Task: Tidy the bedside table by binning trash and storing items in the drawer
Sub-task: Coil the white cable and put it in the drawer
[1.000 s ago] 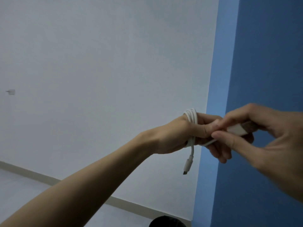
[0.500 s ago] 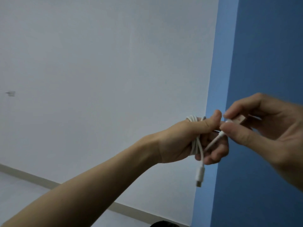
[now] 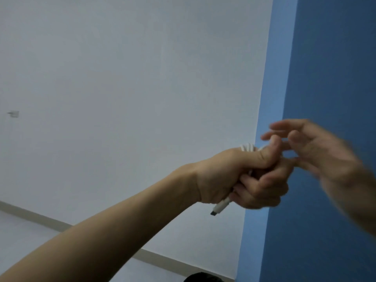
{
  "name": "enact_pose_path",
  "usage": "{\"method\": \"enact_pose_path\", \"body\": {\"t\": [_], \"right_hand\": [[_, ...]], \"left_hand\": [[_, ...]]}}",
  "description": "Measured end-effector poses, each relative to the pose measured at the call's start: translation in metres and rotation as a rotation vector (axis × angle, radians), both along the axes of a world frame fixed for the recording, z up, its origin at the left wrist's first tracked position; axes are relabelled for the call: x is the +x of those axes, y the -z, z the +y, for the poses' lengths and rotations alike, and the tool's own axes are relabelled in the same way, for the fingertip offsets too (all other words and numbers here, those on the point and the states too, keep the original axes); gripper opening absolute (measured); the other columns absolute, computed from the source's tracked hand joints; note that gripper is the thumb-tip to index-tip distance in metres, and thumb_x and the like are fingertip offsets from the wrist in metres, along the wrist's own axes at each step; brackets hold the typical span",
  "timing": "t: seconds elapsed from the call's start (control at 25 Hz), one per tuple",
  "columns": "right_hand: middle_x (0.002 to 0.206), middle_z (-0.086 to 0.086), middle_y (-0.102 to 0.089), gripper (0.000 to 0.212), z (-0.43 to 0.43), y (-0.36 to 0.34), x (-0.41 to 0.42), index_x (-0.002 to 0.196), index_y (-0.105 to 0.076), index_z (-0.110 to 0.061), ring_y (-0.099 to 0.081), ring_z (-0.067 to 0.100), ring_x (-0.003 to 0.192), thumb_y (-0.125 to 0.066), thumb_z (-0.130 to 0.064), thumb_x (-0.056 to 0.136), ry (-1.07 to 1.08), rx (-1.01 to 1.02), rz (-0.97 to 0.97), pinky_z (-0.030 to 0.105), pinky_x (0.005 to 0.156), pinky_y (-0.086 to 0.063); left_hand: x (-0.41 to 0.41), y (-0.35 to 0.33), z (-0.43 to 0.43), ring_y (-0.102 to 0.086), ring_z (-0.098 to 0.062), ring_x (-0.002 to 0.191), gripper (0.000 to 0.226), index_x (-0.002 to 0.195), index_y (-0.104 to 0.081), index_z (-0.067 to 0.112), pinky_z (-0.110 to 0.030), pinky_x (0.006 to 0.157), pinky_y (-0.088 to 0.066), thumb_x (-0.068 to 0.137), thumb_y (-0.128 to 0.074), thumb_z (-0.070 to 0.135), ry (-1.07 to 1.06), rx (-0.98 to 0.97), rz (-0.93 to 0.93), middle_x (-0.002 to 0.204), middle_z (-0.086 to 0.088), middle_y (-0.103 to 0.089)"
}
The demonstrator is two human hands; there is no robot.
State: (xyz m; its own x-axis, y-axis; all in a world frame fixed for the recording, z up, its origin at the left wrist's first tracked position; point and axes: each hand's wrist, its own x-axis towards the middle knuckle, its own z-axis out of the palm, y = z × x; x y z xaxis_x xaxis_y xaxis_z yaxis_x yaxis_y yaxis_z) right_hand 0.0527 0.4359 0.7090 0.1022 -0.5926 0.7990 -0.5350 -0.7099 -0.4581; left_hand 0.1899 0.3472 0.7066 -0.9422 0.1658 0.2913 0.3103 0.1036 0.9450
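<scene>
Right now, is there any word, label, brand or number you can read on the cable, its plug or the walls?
No readable text anywhere in this view.
white cable, coiled in the left hand: no print shows.
plug, sticking out below that hand: no marking visible, too small to be sure.
wall fitting, far left: too small and blurred to read.
right hand: motion-blurred, nothing legible there.

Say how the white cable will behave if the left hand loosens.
Likely floppy: the white cable bends into tight loops in the left hand. Probably light: one hand holds it all. Its plug end juts free, so the coil may unwind.
</scene>
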Motion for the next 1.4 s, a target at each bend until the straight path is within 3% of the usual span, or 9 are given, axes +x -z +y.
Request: {"method": "enact_pose_path", "body": {"t": [0.12,0.24,0.44,0.68,0.92,1.08,1.16,1.28,1.4], "right_hand": [[0.107,0.000,-0.072,0.049,-0.004,0.009,0.011,0.108,-0.067,-0.024,-0.066,0.012,0.104,-0.052,-0.060,0.077,-0.303,0.311,-0.032,0.018,0.081,-0.052],[0.084,0.004,-0.074,0.028,-0.005,0.016,0.018,0.087,-0.072,-0.024,-0.069,0.012,0.081,-0.046,-0.034,0.088,-0.147,0.130,-0.009,0.016,0.072,-0.053],[0.059,-0.007,-0.065,0.034,-0.004,0.024,0.033,0.069,-0.064,-0.025,-0.059,-0.001,0.057,-0.050,-0.054,0.079,-0.005,-0.063,0.011,0.007,0.056,-0.045],[0.063,-0.005,-0.072,0.019,0.000,0.029,0.049,0.068,-0.068,-0.023,-0.069,0.009,0.056,-0.061,-0.041,0.066,0.086,-0.155,-0.154,0.013,0.054,-0.052],[0.059,-0.011,-0.065,0.020,0.001,0.041,0.053,0.070,-0.064,-0.028,-0.061,0.003,0.052,-0.066,-0.047,0.075,0.202,-0.216,-0.045,0.008,0.051,-0.045],[0.074,-0.010,-0.062,0.043,-0.010,0.045,0.045,0.092,-0.057,-0.035,-0.053,0.008,0.060,-0.049,-0.070,0.070,0.149,-0.051,-0.039,0.026,0.056,-0.047],[0.071,-0.011,-0.063,0.054,-0.013,0.044,0.043,0.091,-0.057,-0.031,-0.053,0.003,0.059,-0.045,-0.078,0.067,0.175,-0.080,-0.007,0.023,0.055,-0.046],[0.055,-0.005,-0.054,0.049,-0.016,0.037,0.039,0.072,-0.053,-0.018,-0.044,0.002,0.050,-0.050,-0.067,0.072,0.212,-0.135,-0.022,0.019,0.048,-0.040],[0.056,-0.006,-0.053,0.040,-0.021,0.032,0.038,0.071,-0.053,-0.019,-0.044,0.002,0.051,-0.046,-0.058,0.078,0.245,-0.086,0.031,0.020,0.048,-0.040]], "left_hand": [[-0.003,0.000,0.006,-0.020,-0.004,0.040,0.046,0.055,-0.059,0.018,-0.018,0.034,-0.013,0.079,-0.047,0.056,0.172,-0.029,-0.115,0.046,0.020,-0.044],[-0.001,0.003,0.004,-0.023,-0.004,0.039,0.047,0.054,-0.060,0.020,-0.018,0.034,-0.013,0.077,-0.049,0.059,0.299,-0.025,-0.178,0.045,0.019,-0.039],[0.010,0.002,0.008,-0.030,-0.007,0.034,0.068,0.044,-0.036,0.005,-0.014,0.042,-0.028,0.085,-0.035,0.058,0.409,-0.200,-0.205,0.033,0.001,-0.022],[0.024,0.004,-0.005,-0.039,-0.008,0.045,0.068,0.049,-0.042,0.000,-0.013,0.048,-0.034,0.091,-0.035,0.053,0.504,-0.271,-0.299,0.036,-0.003,-0.029],[0.033,-0.005,-0.018,-0.021,-0.010,0.030,0.059,0.042,-0.032,0.016,-0.017,0.040,-0.026,0.086,-0.042,0.054,0.221,-0.223,-0.203,0.034,0.000,-0.020],[0.026,0.002,-0.019,-0.026,-0.007,0.036,0.067,0.036,-0.023,0.015,-0.014,0.037,-0.020,0.080,-0.043,0.061,0.155,-0.111,-0.247,0.037,0.006,-0.026],[0.024,-0.001,-0.020,-0.026,-0.008,0.037,0.068,0.035,-0.023,0.015,-0.013,0.037,-0.020,0.078,-0.043,0.062,0.191,-0.080,-0.229,0.035,0.004,-0.022],[0.022,-0.007,-0.020,-0.024,-0.009,0.034,0.062,0.039,-0.034,0.020,-0.013,0.035,-0.018,0.075,-0.037,0.070,0.178,0.006,-0.222,0.036,0.004,-0.025],[0.023,-0.010,-0.019,-0.016,-0.010,0.026,0.071,0.035,-0.030,0.020,-0.008,0.034,-0.015,0.076,-0.011,0.074,0.006,0.049,-0.174,0.030,0.003,-0.021]]}}
